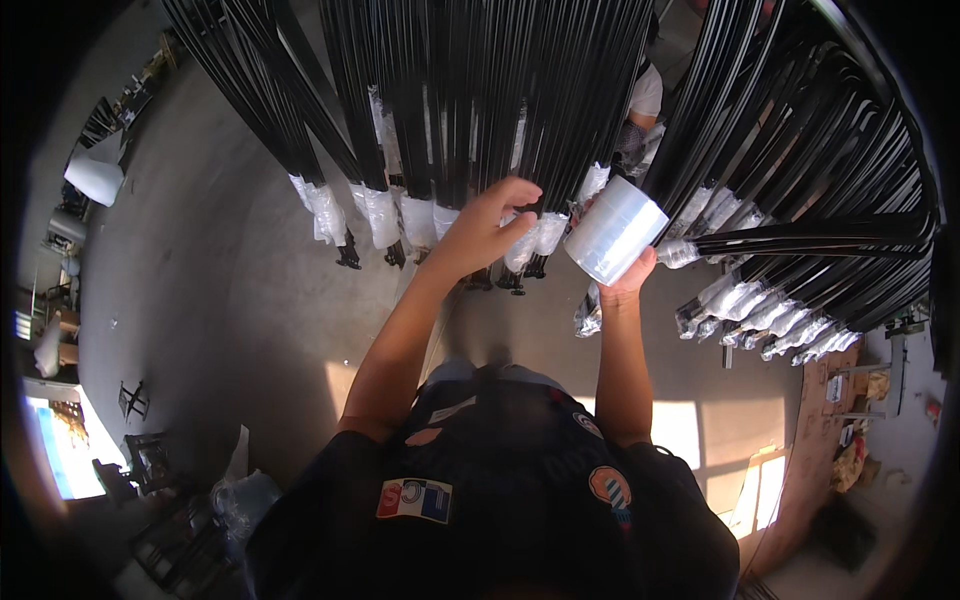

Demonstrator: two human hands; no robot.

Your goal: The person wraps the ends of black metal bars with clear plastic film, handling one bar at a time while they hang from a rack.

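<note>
In my right hand (628, 278) is a thick roll of clear stretch film (615, 232), held tilted, with the fingers wrapped round its lower end. My left hand (492, 228) is raised beside it, fingers bent and thumb held apart, with nothing seen between them. It is in front of the hanging bundles of long black strips (480, 100); whether it touches them I cannot tell. Clear film wraps (418, 220) cover the lower parts of these bundles, and dark end pieces stick out below several of them.
More black strips (830, 150) with wrapped ends (770, 315) hang at the right. Behind the bundles, part of another person (645, 95) shows. Grey concrete floor (230, 290) spreads to the left. At lower left stand dark frames and a plastic-covered item (248, 500); brown sheeting (808, 430) lies at right.
</note>
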